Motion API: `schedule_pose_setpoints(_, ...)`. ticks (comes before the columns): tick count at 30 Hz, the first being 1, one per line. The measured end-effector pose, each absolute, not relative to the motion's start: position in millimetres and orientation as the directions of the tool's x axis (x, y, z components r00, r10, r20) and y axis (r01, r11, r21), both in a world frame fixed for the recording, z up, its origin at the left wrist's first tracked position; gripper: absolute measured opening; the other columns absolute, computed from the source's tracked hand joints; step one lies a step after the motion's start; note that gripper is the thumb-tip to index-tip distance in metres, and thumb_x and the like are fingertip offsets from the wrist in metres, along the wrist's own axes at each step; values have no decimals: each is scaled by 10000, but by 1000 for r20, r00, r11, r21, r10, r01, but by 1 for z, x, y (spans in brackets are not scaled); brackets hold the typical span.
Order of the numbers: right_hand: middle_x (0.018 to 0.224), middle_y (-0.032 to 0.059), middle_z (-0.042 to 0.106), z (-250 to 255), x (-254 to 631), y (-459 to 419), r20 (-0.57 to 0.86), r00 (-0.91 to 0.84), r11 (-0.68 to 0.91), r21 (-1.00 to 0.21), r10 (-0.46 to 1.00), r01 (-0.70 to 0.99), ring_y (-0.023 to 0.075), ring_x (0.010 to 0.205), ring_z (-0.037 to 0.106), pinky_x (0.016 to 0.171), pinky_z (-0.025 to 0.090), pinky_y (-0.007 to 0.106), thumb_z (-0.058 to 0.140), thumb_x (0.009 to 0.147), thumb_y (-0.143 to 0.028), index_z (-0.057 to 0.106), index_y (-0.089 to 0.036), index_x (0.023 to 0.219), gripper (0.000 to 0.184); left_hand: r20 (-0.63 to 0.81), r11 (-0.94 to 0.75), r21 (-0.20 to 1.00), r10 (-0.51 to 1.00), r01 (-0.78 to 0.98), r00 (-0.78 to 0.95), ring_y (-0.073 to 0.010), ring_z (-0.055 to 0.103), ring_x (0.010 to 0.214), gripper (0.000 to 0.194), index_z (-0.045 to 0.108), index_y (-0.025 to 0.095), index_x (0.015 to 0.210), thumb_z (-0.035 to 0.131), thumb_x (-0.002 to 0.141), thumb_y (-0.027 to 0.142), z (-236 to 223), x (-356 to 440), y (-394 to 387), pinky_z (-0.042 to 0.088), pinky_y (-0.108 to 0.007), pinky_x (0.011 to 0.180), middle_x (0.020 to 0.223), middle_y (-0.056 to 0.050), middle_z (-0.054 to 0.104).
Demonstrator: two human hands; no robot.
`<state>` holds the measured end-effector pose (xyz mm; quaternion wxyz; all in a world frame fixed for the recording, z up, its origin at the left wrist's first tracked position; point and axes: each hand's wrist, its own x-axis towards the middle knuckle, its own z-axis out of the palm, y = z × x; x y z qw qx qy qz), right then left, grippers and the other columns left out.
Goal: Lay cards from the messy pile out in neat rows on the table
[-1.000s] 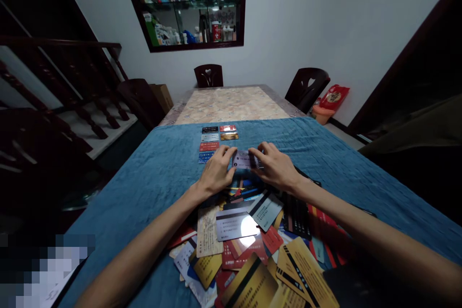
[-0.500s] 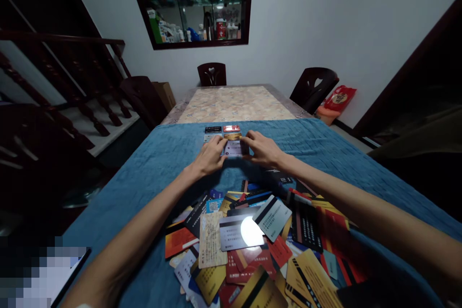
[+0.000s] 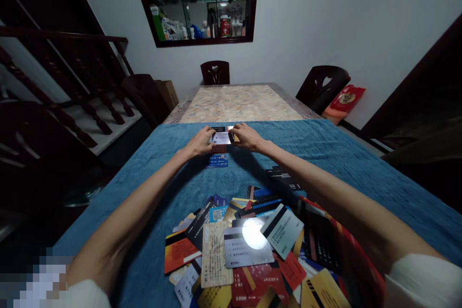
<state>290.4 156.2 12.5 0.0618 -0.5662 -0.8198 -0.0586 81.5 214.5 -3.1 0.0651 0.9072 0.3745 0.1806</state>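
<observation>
My left hand (image 3: 200, 143) and my right hand (image 3: 247, 137) reach out to the far part of the blue cloth. Between them they grip a pale lilac card (image 3: 221, 138) with printed lines, one hand at each side edge. Just behind it, part of a black card (image 3: 218, 129) shows on the cloth. Nearer to me than the hands lies a blue card (image 3: 217, 161). Other cards under my hands are mostly covered. Close to me spreads a large loose heap of cards, with a silver one (image 3: 247, 250) near its top.
The blue cloth (image 3: 144, 187) covers the near part of the table; a patterned top (image 3: 238, 103) shows beyond. A dark chair (image 3: 215, 72) stands at the far end, another (image 3: 322, 87) at the right. A wall cabinet (image 3: 205, 43) hangs behind.
Both hands have moved left and farther away, taking the pale card over the laid-out cards. The blue card now shows in front of them. The view has shifted slightly.
</observation>
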Motion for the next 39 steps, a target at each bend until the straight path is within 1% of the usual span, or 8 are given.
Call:
schedule_pose_setpoints(5, 1296, 135, 604, 7, 284, 183, 109, -338, 336, 36, 935, 941, 300, 1174, 501, 893, 428, 347, 632, 876, -313, 631, -182, 1267, 412, 219, -666, 284, 745, 689, 630, -261, 599, 963, 395, 664, 126, 1085, 652, 701, 219, -6, 78, 243, 488, -352, 881, 1102, -113, 601)
schedule_pose_setpoints(10, 1296, 128, 618, 1, 280, 205, 78, -310, 308, 37, 948, 951, 322, 1187, 503, 862, 437, 351, 632, 867, -341, 670, -211, 1213, 371, 189, -650, 255, 760, 716, 622, -242, 592, 900, 302, 694, 146, 942, 694, 650, 220, -7, 81, 264, 479, -296, 830, 941, -71, 628)
schedule_pose_setpoints(13, 1288, 126, 628, -2, 278, 213, 63, -308, 306, 40, 949, 951, 335, 1195, 505, 852, 444, 358, 633, 861, -358, 695, -227, 1169, 340, 172, -635, 272, 771, 723, 613, -242, 589, 870, 259, 697, 155, 878, 702, 626, 213, -9, 82, 271, 476, -291, 809, 890, -66, 633)
schedule_pose_setpoints(16, 1278, 120, 640, -3, 276, 217, 48, -311, 309, 44, 949, 950, 338, 1206, 507, 859, 444, 359, 638, 853, -352, 707, -241, 1152, 326, 154, -626, 277, 777, 729, 610, -249, 591, 871, 248, 702, 144, 863, 697, 627, 220, -10, 82, 275, 473, -302, 818, 900, -78, 640)
schedule_pose_setpoints(20, 1267, 114, 655, -4, 274, 219, 25, -312, 310, 51, 950, 949, 335, 1204, 519, 872, 443, 367, 634, 849, -337, 712, -251, 1152, 325, 126, -624, 231, 780, 746, 613, -253, 599, 864, 252, 714, 129, 869, 671, 640, 226, -12, 82, 276, 477, -305, 802, 906, -94, 651)
schedule_pose_setpoints(25, 1244, 105, 672, -5, 272, 223, -4, -318, 318, 56, 948, 946, 333, 1195, 524, 881, 440, 371, 632, 850, -334, 718, -260, 1145, 316, 96, -619, 197, 784, 760, 614, -237, 591, 845, 237, 720, 156, 836, 644, 619, 213, -13, 83, 279, 473, -282, 769, 823, -60, 658)
schedule_pose_setpoints(29, 1243, 107, 671, -6, 272, 226, -25, -324, 325, 58, 946, 944, 335, 1200, 518, 896, 436, 381, 628, 860, -332, 717, -270, 1158, 318, 61, -623, 192, 779, 759, 624, -220, 583, 773, 185, 710, 158, 773, 623, 620, 214, -13, 83, 280, 450, -268, 702, 747, -51, 645)
schedule_pose_setpoints(39, 1266, 97, 661, -4, 273, 223, -40, -337, 339, 53, 941, 939, 335, 1211, 514, 919, 443, 406, 615, 872, -354, 702, -290, 1189, 336, 9, -629, 143, 773, 764, 635, -208, 559, 709, 121, 681, 155, 706, 580, 655, 198, -14, 83, 279, 406, -281, 659, 714, -54, 623)
